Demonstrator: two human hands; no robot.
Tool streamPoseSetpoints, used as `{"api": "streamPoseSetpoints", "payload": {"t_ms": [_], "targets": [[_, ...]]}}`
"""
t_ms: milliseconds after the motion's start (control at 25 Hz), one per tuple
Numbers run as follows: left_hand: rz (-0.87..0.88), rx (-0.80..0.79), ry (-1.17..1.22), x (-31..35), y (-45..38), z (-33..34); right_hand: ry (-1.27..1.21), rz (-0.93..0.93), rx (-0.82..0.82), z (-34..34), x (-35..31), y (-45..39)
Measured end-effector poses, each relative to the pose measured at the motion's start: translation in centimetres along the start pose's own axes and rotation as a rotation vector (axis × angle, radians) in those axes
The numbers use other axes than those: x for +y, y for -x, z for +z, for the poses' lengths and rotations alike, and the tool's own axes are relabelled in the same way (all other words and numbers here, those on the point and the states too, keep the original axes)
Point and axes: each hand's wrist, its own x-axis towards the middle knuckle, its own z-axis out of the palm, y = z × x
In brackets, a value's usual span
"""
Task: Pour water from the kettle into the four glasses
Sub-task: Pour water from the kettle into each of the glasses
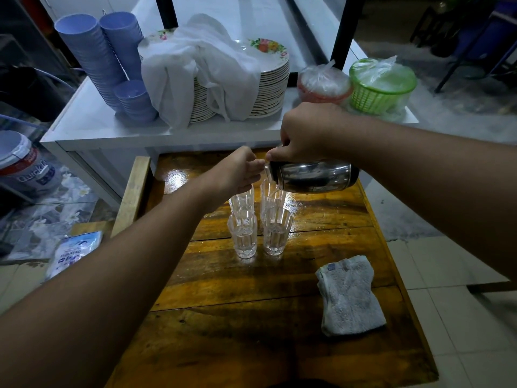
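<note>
Several clear ribbed glasses stand in a two-by-two cluster on the wooden table (279,289). The near left glass (242,236) and near right glass (277,232) hold water. The far left glass (241,201) is partly behind my left hand. A steel kettle (313,176) lies tipped on its side above the far right glass (272,197), its spout at that rim, water running in. My right hand (305,133) grips the kettle from above. My left hand (242,170) rests fingertips on the kettle's lid edge, holding nothing else.
A folded grey towel (349,295) lies at the table's right. Behind stands a white counter (92,124) with stacked blue bowls (95,54), cloth-covered plates (268,88) and a green basket (380,85). A paint bucket (25,163) and plastic packet (72,252) sit left.
</note>
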Motion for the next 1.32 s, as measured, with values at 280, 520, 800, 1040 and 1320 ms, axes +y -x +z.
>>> {"api": "streamPoseSetpoints", "payload": {"t_ms": [280, 520, 800, 1040, 1320], "targets": [[-0.005, -0.001, -0.023, -0.5, -0.2, -0.3, 0.013, -0.044, 0.044, 0.2, 0.1, 0.2], [-0.034, 0.037, 0.004, -0.4, -0.1, 0.3, 0.030, -0.076, 0.037, 0.1, 0.3, 0.1], [-0.019, 0.046, 0.028, -0.1, 0.4, 0.2, 0.007, -0.078, -0.034, -0.7, 0.4, -0.6], [-0.004, 0.047, 0.033, -0.1, 0.4, 0.1, -0.128, -0.008, -0.147, -1.2, 1.0, -1.2], [0.005, 0.038, 0.035, 0.3, 0.4, 0.1, -0.267, 0.108, -0.272, -1.9, 1.6, -1.7]]}}
